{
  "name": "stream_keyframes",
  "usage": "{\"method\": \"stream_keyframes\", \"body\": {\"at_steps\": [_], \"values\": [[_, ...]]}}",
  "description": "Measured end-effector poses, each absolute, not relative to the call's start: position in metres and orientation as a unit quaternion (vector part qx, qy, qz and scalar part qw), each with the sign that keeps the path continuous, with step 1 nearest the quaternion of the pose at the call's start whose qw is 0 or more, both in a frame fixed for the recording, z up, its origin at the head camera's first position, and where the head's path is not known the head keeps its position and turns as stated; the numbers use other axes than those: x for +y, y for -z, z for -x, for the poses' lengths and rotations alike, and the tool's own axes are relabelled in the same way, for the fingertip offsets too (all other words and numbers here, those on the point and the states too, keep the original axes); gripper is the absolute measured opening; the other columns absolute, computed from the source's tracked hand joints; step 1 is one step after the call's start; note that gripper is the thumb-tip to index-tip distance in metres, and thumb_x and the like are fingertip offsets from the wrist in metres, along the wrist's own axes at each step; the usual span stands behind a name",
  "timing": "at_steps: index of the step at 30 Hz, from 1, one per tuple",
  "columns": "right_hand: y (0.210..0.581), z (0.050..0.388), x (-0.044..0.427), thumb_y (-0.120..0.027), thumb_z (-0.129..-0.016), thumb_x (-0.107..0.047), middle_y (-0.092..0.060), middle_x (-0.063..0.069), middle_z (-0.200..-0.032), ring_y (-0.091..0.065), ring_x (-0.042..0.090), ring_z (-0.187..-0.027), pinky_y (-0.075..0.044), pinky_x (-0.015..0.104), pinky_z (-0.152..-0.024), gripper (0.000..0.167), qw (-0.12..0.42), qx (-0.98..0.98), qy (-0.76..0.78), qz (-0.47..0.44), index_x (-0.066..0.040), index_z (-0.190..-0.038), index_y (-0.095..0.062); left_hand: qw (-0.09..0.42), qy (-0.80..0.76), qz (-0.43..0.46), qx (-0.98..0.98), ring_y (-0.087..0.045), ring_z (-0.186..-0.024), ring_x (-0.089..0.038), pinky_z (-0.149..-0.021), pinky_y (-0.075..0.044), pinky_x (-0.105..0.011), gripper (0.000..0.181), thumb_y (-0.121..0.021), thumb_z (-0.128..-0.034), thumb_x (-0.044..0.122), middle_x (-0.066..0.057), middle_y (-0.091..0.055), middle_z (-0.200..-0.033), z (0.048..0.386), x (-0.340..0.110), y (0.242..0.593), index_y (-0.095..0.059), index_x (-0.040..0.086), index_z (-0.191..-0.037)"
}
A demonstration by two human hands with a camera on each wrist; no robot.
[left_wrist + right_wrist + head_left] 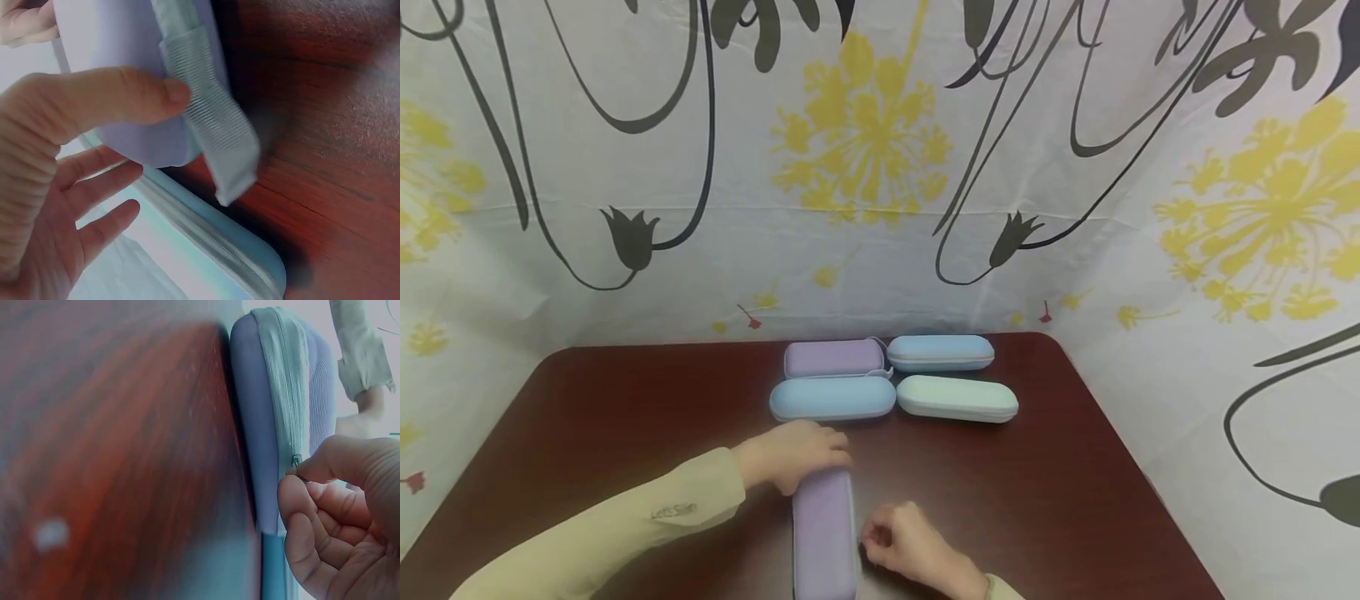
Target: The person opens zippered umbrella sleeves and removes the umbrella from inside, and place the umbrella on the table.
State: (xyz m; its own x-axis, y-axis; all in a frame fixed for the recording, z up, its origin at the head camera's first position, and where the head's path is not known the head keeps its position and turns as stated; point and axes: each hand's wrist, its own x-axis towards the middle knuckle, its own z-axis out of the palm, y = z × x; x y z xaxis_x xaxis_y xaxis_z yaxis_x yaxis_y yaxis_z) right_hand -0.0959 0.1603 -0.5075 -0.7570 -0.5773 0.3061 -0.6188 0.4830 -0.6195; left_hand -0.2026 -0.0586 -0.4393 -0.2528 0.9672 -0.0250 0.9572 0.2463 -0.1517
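A purple zippered case [824,533] lies lengthwise toward the person at the front of the table. The left hand [797,454] grips its far end; in the left wrist view the thumb of the left hand [94,106] presses beside a grey fabric tab [219,119] on the case [112,37]. At the case's right side is the right hand [913,546]. Seen from the right wrist, the thumb and index finger of the right hand [344,506] pinch the zipper pull [297,461] on the case's light zipper band [284,375].
Behind the left hand lies a blue case [832,398], with a mint case [957,399] to its right. A second purple case [835,358] and another blue case [940,352] form the back row, near the far edge of the dark red table [647,408]. A patterned cloth [880,275] hangs behind.
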Motion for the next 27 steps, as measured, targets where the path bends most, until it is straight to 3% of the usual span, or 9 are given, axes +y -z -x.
{"method": "stream_keyframes", "body": {"at_steps": [11, 17, 22, 27], "values": [[0.505, 0.102, 0.167, -0.070, -0.069, 0.000, -0.055, -0.010, -0.069, -0.047, -0.007, -0.064, -0.039, 0.005, -0.057, 0.015, 0.051, -0.860, -0.356, -0.362, -0.013, -0.072, -0.063, -0.007, 0.020, 0.565, -0.825, -0.053, -0.090, -0.010, -0.077, -0.047, -0.026, 0.073, -0.086, -0.0435, 0.018, 0.007, -0.053, -0.102, 0.203, -0.081, 0.445, -0.057, 0.018, -0.111], [0.506, 0.104, 0.174, -0.071, -0.066, 0.001, -0.054, -0.011, -0.069, -0.046, -0.006, -0.064, -0.039, 0.005, -0.058, 0.019, 0.066, -0.861, -0.343, -0.368, -0.014, -0.072, -0.062, -0.051, 0.100, 0.526, -0.843, -0.053, -0.083, -0.008, -0.072, -0.048, -0.024, 0.071, -0.086, -0.0433, 0.017, 0.009, -0.051, -0.100, 0.201, -0.098, 0.450, -0.058, 0.016, -0.108], [0.507, 0.106, 0.181, -0.072, -0.066, 0.001, -0.053, -0.011, -0.068, -0.045, -0.006, -0.064, -0.038, 0.004, -0.057, 0.019, 0.072, -0.861, -0.335, -0.376, -0.014, -0.071, -0.062, -0.081, 0.145, 0.496, -0.852, -0.053, -0.088, -0.007, -0.075, -0.048, -0.025, 0.071, -0.084, -0.0459, 0.022, 0.009, -0.051, -0.104, 0.201, -0.111, 0.460, -0.059, 0.014, -0.112], [0.507, 0.108, 0.187, -0.072, -0.065, 0.001, -0.054, -0.010, -0.067, -0.045, -0.005, -0.063, -0.038, 0.004, -0.057, 0.020, 0.079, -0.857, -0.333, -0.384, -0.014, -0.071, -0.061, -0.086, 0.194, 0.474, -0.855, -0.052, -0.087, -0.007, -0.075, -0.047, -0.024, 0.068, -0.082, -0.0464, 0.023, 0.010, -0.051, -0.103, 0.198, -0.123, 0.468, -0.059, 0.014, -0.110]]}}
